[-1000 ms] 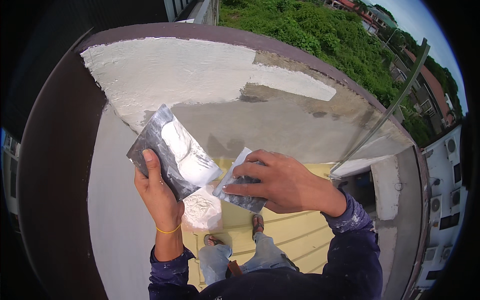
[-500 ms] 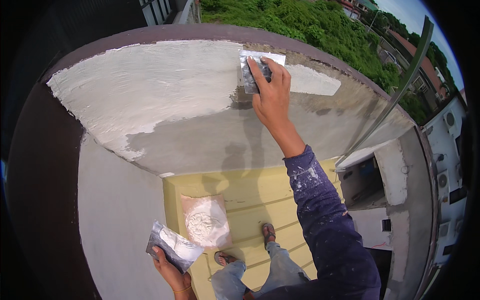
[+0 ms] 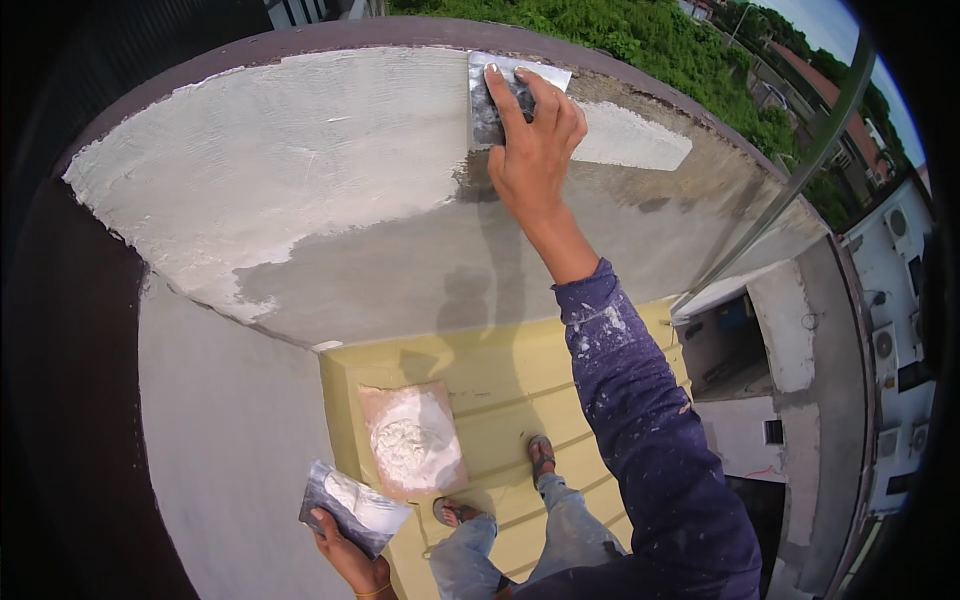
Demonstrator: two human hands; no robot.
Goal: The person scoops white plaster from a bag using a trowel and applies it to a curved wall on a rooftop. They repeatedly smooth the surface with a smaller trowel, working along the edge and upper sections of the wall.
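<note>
My right hand [image 3: 540, 135] presses a flat metal putty blade [image 3: 488, 118] against the upper wall, with fingers spread over its face. White putty [image 3: 300, 140] coats the wall to the left of this blade, and another white patch [image 3: 630, 138] lies just to its right. Bare grey plaster [image 3: 400, 265] shows below. Down at the lower left, my left hand [image 3: 350, 560] grips a second metal putty blade [image 3: 335, 510] by its edge. A heap of white putty [image 3: 365, 508] rests on that blade's upper face.
A board with mixed white putty [image 3: 408, 445] lies on the yellow ribbed metal roof [image 3: 500, 400] by my sandalled feet [image 3: 540, 455]. A metal bar [image 3: 770, 215] slants across the right side. Greenery [image 3: 610, 50] grows beyond the wall's brown top edge [image 3: 420, 33].
The view has tilted down a little, so the wall sits higher. The right hand's blade has shifted slightly up toward the wall's top edge. Both hands keep their blades.
</note>
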